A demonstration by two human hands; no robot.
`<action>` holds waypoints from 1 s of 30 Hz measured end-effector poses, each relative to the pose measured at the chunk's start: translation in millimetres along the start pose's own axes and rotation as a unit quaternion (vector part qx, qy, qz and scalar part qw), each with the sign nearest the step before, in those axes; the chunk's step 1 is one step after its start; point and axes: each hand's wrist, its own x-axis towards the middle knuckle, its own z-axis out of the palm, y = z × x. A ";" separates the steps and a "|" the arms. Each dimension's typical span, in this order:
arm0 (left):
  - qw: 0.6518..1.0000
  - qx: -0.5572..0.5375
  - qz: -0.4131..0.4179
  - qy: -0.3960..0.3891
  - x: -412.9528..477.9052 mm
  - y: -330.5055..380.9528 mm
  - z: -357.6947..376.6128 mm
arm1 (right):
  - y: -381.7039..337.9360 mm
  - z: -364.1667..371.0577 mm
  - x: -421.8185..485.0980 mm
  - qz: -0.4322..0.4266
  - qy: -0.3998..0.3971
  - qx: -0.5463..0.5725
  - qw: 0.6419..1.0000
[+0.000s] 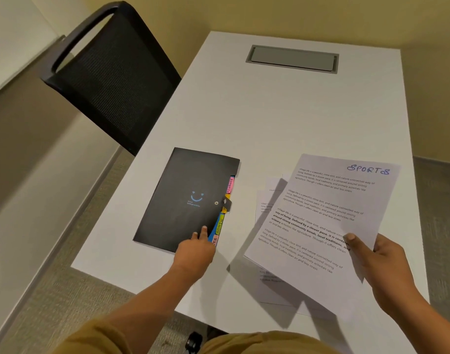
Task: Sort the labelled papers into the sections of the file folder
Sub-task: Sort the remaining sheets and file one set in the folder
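A black file folder point(185, 200) lies closed on the white table, coloured section tabs point(222, 221) sticking out along its right edge. My left hand point(194, 251) rests on the folder's near right corner, fingertips on the cover beside the tabs. My right hand point(382, 261) holds a printed sheet headed "SPORTS" point(323, 221) tilted above the table, thumb on its face. Under and left of that sheet lies a loose pile of other papers point(267, 200), mostly hidden.
The white table point(244, 111) has a grey cable hatch point(293, 58) at its far end. A black mesh chair point(109, 72) stands at the table's left side. Carpet shows beyond the table's near left and right edges.
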 end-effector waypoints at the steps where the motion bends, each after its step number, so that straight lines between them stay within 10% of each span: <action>1: 1.000 -0.010 -0.005 0.009 -3.5 -4.2 -5.0 | -0.5 0.1 0.3 -0.002 0.000 -0.001 1.000; 15: 0.949 -0.208 -0.057 0.230 -57.0 -50.7 -12.0 | -52.9 52.2 11.0 -0.054 -0.020 0.022 0.998; 30: 0.886 -0.304 -0.033 0.349 -81.0 -53.8 -8.7 | -96.6 138.5 16.9 -0.069 -0.121 -0.215 0.967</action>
